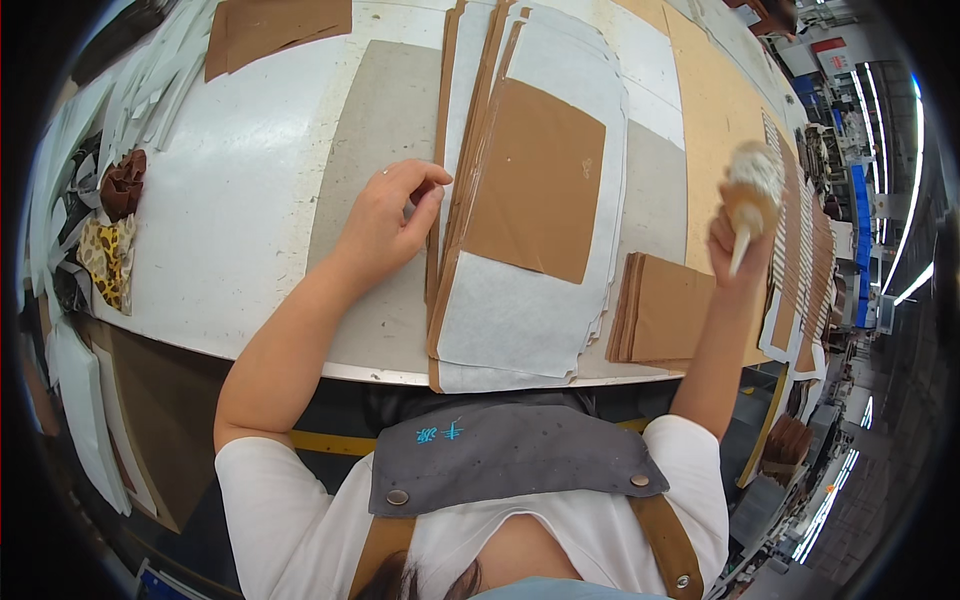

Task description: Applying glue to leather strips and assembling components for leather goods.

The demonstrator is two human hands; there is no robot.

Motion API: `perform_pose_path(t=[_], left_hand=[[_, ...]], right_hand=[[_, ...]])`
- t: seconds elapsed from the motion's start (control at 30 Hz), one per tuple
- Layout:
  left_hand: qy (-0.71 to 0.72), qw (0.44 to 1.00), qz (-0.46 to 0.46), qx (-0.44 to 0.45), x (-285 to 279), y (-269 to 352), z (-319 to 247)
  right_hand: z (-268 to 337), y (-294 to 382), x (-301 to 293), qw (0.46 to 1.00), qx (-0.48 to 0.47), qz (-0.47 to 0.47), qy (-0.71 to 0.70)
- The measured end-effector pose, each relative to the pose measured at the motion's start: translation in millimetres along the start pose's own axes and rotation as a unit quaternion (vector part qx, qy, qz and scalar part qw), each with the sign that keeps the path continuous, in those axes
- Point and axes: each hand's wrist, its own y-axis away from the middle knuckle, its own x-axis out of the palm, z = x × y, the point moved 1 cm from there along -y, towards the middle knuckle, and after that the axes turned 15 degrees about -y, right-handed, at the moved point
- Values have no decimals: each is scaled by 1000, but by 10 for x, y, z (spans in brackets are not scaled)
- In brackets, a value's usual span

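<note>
My right hand grips a squeeze bottle, slightly blurred. The bottle has a tapered nozzle and a whitish crust on its body. It is held up over the right side of the table. Before me lies a fanned stack of long brown sheets with white backing. On its top sheet rests a brown rectangular piece that looks like leather. Beside the stack's left edge is my left hand, fingers bent, thumb and forefinger apart, with nothing visible in it. Whether its fingertips touch the edge cannot be told.
A smaller pile of brown pieces sits near the table's front edge, right of the stack. More brown sheets lie at the far left. White strips and crumpled scraps line the left edge. Striped brown panels stand at the right.
</note>
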Motion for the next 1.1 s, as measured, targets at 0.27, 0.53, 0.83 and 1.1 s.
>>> perform_pose_path(t=[0.27, 0.53, 0.83, 1.1], left_hand=[[117, 992, -13, -51, -111, -5, -176], [122, 990, 25, -71, -184, -3, -336], [66, 990, 13, -121, -306, 365, -485], [119, 961, -12, -248, -322, 837, -344]], right_hand=[[1486, 519, -1822, 456, -44, -218, 862], [987, -96, -1444, 543, -177, -70, 818], [-904, -1773, 296, 688, -213, 276, 637], [-1095, -2179, 561, 629, -60, 195, 750]])
